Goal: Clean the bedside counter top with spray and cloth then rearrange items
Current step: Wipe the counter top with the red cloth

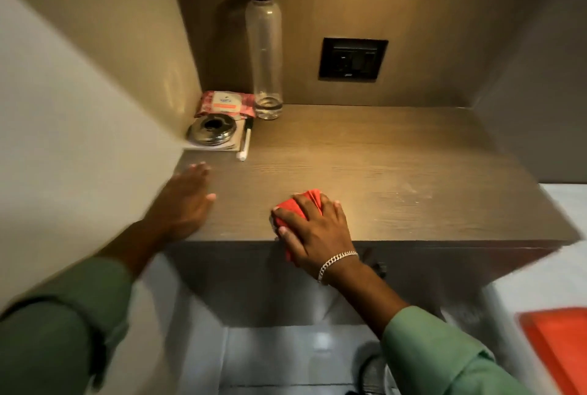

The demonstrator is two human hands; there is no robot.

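Note:
The wooden bedside counter top [397,172] fills the middle of the view. My right hand [314,229] presses a folded red cloth [293,208] flat at the front edge of the counter. My left hand [185,201], blurred, hovers with fingers apart over the counter's front left corner and holds nothing. At the back left stand a clear bottle [264,54] with a metal cap, a pink wipes packet [227,104], a round metal ashtray [212,132] on a white notepad [230,147], and a white pen [245,142]. No spray bottle is in view.
A cream wall [79,108] closes the left side. A black socket plate [352,58] sits on the back panel. A white bed edge with an orange-red item [559,344] lies at the lower right. A grey floor [295,359] shows below the counter.

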